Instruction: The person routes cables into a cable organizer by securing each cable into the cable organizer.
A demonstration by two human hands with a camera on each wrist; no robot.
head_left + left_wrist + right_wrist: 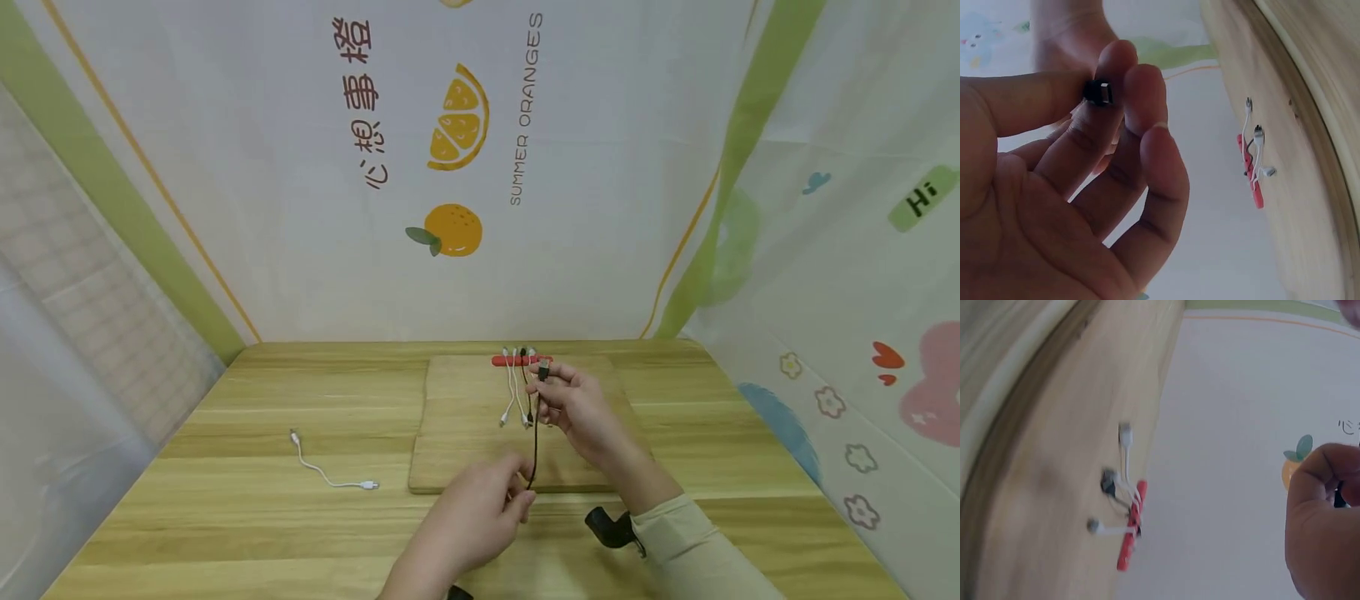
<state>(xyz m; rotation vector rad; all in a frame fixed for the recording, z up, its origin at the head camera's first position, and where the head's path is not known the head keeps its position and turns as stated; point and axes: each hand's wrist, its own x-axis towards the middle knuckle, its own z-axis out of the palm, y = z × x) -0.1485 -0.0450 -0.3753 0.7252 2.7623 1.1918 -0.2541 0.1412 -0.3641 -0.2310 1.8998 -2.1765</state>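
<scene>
The person's left hand and right hand pinch opposite ends of a black cable, near the frame's lower centre, over a wooden board; a white cable lies lower left.

A thin black cable runs between both hands, its metal-tipped upper plug pointing upward.

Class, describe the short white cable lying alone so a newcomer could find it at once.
On the light wooden tabletop, find the flat rectangular wooden board. Left of it lies a short, curved white cable. Unlike the thin white cables grouped on the board, it lies directly on the tabletop, by itself.
</scene>
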